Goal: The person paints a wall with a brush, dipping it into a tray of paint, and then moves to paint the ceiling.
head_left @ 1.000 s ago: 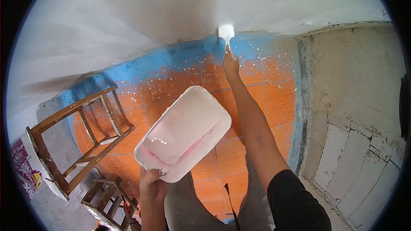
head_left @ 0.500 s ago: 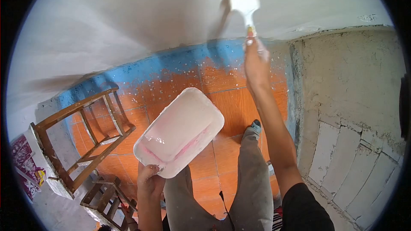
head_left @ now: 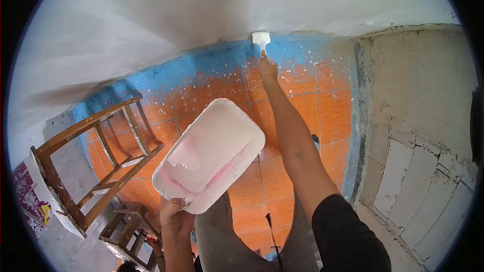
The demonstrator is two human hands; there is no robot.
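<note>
A wide brush [head_left: 261,38] with white paint on it is held by its handle in my right hand [head_left: 268,69], fingers closed round it. Its head meets the bottom of the white wall [head_left: 201,5], just above the blue strip [head_left: 201,63]. My left hand [head_left: 174,216] grips the near corner of a white tray [head_left: 209,146], thumb over the rim. Some wet white paint and pink streaks show inside the tray, which is tilted across my legs.
A wooden ladder [head_left: 108,179] stands at the left, with a smaller wooden stand [head_left: 132,234] below it. Purple printed bags [head_left: 31,199] lie at the far left. Orange tiles [head_left: 333,113] carry white spots. Bare grey wall [head_left: 418,80] rises at the right. Part of another person shows at the bottom left.
My right hand has brought the brush down the wall and slightly left, to its lower edge. The tray has shifted slightly left in my left hand. My right foot is now mostly hidden behind my arm.
</note>
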